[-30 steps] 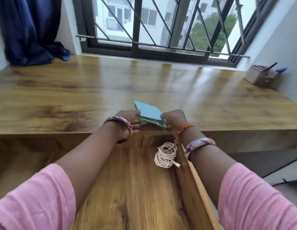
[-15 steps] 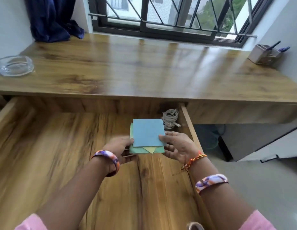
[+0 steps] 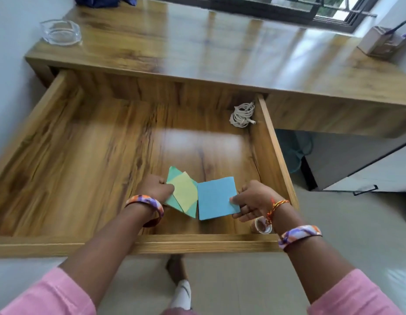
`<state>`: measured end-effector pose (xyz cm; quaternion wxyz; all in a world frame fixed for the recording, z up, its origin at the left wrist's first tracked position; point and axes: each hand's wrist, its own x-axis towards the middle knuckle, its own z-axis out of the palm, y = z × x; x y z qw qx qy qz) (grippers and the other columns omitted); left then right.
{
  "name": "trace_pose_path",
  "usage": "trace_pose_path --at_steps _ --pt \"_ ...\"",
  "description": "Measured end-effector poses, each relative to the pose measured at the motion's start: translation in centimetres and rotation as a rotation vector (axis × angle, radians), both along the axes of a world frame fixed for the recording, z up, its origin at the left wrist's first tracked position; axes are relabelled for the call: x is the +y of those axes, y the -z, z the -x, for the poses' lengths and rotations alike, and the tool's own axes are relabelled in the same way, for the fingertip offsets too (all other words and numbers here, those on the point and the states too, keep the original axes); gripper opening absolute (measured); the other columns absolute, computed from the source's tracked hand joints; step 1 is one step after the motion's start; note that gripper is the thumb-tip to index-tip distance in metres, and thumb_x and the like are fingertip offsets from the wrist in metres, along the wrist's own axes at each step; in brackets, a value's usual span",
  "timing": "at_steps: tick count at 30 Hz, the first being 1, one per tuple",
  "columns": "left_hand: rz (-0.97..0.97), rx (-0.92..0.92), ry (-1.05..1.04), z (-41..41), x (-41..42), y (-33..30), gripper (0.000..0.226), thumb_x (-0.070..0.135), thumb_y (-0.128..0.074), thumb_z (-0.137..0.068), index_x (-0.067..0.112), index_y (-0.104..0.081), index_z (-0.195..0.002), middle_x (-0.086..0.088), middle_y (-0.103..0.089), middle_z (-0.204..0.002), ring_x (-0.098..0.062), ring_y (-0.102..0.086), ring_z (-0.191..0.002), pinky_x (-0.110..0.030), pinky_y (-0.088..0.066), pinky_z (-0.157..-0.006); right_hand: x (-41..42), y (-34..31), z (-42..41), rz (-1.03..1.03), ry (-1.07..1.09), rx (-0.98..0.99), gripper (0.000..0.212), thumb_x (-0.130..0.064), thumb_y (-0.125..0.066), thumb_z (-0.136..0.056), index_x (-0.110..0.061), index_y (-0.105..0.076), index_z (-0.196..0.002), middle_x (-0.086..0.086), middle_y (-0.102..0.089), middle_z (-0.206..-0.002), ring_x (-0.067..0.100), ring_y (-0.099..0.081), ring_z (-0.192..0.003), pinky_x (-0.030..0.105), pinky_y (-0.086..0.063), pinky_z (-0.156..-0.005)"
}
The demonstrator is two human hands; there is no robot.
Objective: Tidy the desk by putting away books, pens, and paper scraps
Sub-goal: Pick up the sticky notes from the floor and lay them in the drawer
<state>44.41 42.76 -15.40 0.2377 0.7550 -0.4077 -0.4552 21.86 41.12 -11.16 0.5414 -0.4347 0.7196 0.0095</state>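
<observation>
Head view looks down into an open wooden drawer (image 3: 68,169), where the left hand (image 3: 157,188) pinches a green and yellow stack of square paper scraps (image 3: 183,191) at lower centre of the frame, while the right hand (image 3: 254,201) pinches a blue square paper sheet (image 3: 216,197) just beside it. At the drawer's upper right corner lies a coiled white cord (image 3: 242,114). On the wooden surface (image 3: 220,46) a clear glass ashtray (image 3: 60,32) sits upper left and a beige pen holder (image 3: 379,42) upper right.
</observation>
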Motion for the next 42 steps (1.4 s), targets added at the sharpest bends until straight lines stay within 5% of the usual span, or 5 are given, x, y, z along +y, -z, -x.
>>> trace_pose_path --at_steps 5,9,22,29,42 --pt "-0.104 -0.240 0.180 -1.2 1.4 -1.0 0.010 0.011 -0.067 -0.077 0.008 -0.060 -0.070 -0.007 -0.061 -0.073 -0.020 -0.054 -0.065 -0.022 -0.034 -0.047 1.8 -0.1 0.0 -0.008 -0.273 0.294 0.022 -0.015 -0.064 -0.086 0.003 -0.056 -0.096 0.014 -0.064 -0.070 0.020 -0.060 -0.053 0.028 -0.049 -0.044" --pt "-0.133 -0.245 0.244 -1.5 1.9 -1.6 0.034 0.023 -0.080 -0.069 0.003 -0.065 -0.092 -0.013 -0.068 -0.094 -0.024 -0.065 -0.084 -0.034 -0.055 -0.071 2.6 -0.5 -1.0 0.305 -0.540 0.710 0.035 -0.037 -0.070 -0.079 -0.010 -0.059 -0.099 0.004 -0.060 -0.086 0.023 -0.061 -0.081 0.030 -0.047 -0.061" --pt "-0.213 -0.801 0.426 -5.4 3.1 -3.3 0.049 0.037 -0.064 -0.081 0.009 -0.053 -0.120 -0.011 -0.060 -0.119 -0.026 -0.058 -0.100 -0.031 -0.043 -0.074 3.6 3.9 -8.2 0.437 -0.694 0.393 0.050 -0.031 -0.066 -0.083 -0.025 -0.050 -0.130 0.010 -0.050 -0.129 0.028 -0.056 -0.111 0.039 -0.049 -0.091" --pt "-0.081 -0.691 0.962 -3.8 2.9 -0.2 0.074 0.014 -0.052 -0.091 0.051 -0.012 -0.141 -0.002 0.016 -0.157 -0.029 0.006 -0.145 -0.041 -0.037 -0.106 2.4 3.9 -5.0 0.406 -0.833 0.537 0.082 -0.023 -0.076 -0.072 -0.035 -0.032 -0.140 0.012 -0.038 -0.140 0.034 -0.037 -0.128 0.045 -0.045 -0.097" --pt "0.074 -1.018 1.000 -1.4 3.4 -0.7 0.026 0.028 -0.064 -0.082 0.016 -0.066 -0.104 -0.007 -0.066 -0.104 -0.026 -0.064 -0.092 -0.030 -0.041 -0.064 3.3 4.8 -2.9 0.419 -0.768 0.507 0.081 -0.013 -0.071 -0.077 -0.036 -0.028 -0.141 0.011 -0.032 -0.143 0.033 -0.038 -0.127 0.045 -0.047 -0.098"
